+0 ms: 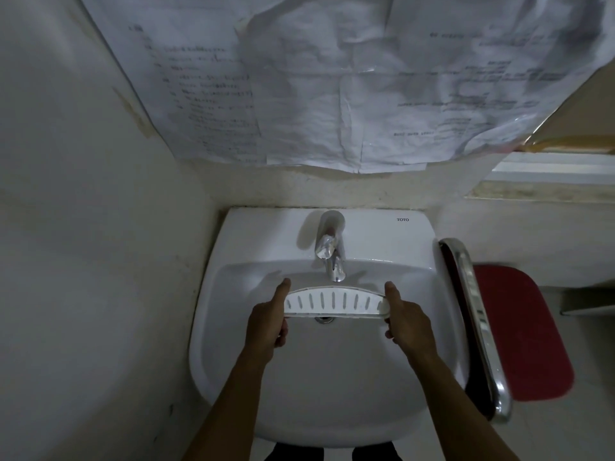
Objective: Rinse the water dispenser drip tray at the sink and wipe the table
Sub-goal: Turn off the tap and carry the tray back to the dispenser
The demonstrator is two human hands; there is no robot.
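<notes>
Dim washroom, white TOTO sink (239, 377) against the wall, crumpled printed papers (332, 88) taped above at 12 o'clock. Chrome faucet (329, 251) at 12, no water visible, though the light is poor. Slotted white drip tray (334, 302) is held level over the basin, just above the drain (323, 319). Left hand (266, 322) clamps its 9 o'clock end, right hand (404, 319) the 3 o'clock end, thumbs on top. Red-seated chair (519, 331) at 3.

Dim white walls (83, 194), taped papers (332, 94), red chair (519, 331).
</notes>
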